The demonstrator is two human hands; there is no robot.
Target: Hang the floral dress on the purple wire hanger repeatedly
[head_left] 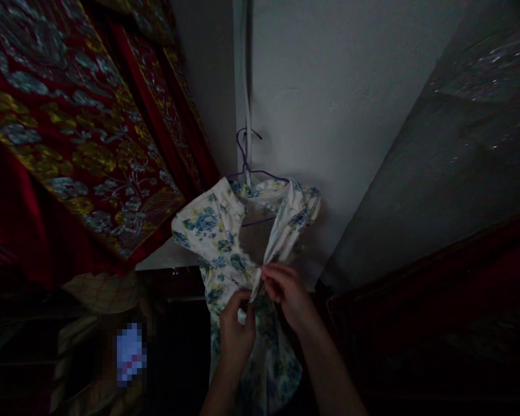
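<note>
A white dress [221, 242] with blue and yellow-green flowers hangs on a thin purple hanger [266, 173]. Its front opening gapes at the chest, and the hanger's lower bar shows through it. My right hand [283, 289] pinches the edge of the opening where the two sides meet. Just below and to the left, my left hand [238, 329] pinches the same edge between thumb and finger. Dim light hides whether a zip or button lies under my fingertips.
The hanger hooks onto a wall hook [256, 134] beside a pale vertical strip [246, 86] on the grey wall [329, 104]. Red embroidered cloth [104, 133] hangs close on the left. At lower left is a blurred bright patch [130, 353]; dark red furniture or cloth [437, 300] stands right.
</note>
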